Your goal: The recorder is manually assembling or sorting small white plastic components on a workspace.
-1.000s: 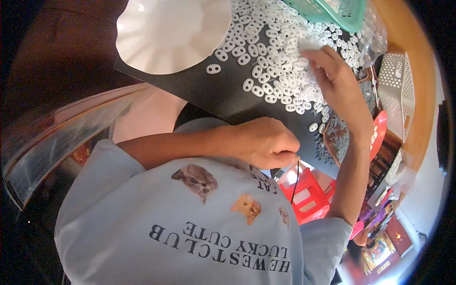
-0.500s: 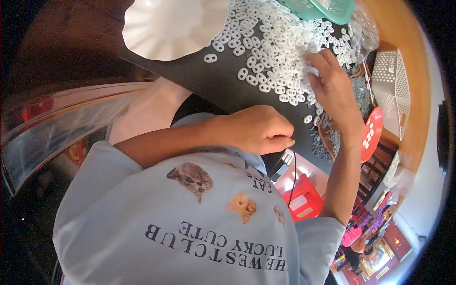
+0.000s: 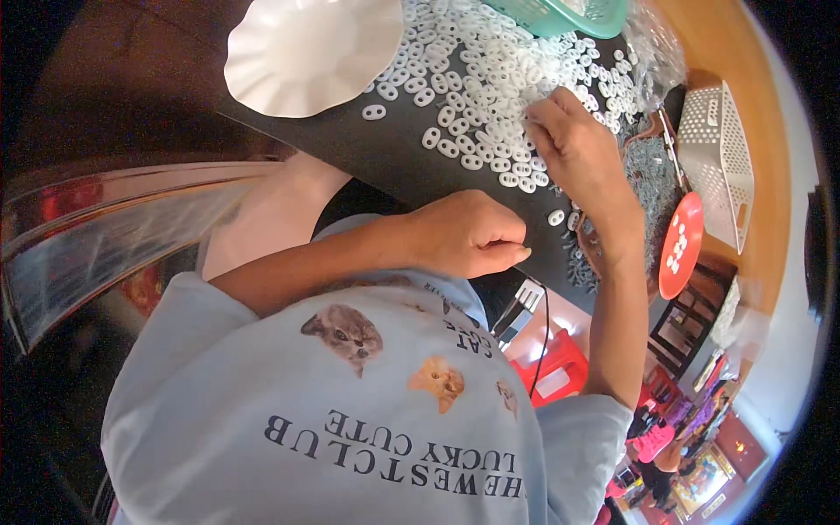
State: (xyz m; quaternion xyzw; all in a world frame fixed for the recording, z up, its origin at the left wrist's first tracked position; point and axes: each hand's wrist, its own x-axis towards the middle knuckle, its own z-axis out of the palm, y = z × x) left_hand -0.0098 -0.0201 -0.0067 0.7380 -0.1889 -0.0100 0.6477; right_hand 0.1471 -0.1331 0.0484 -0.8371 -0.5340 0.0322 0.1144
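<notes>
A pile of small white oval pieces (image 3: 472, 114), each with two round holes, is spread over the dark tabletop (image 3: 350, 140). My right hand (image 3: 577, 153) reaches into the pile's right side, fingers bent down and closed among the pieces. Whatever its fingertips hold is hidden behind the knuckles. At the table's near edge, in front of my body, my left hand (image 3: 477, 234) is closed with the thumb pressed against the curled fingers. I cannot make out anything inside it.
Behind the pile stand a white wavy-rimmed dish (image 3: 311, 61) and a green basket (image 3: 569, 19). To the right are grey branched pieces (image 3: 643, 179), a red plate (image 3: 681, 245) with white bits, a white perforated basket (image 3: 717, 166) and clear plastic wrapping (image 3: 656, 52). A red stool (image 3: 560, 367) is below.
My right hand's fingers have drawn closer together at the pile, and the hand sits slightly further left. My left hand remains closed. The whole view has shifted a little.
</notes>
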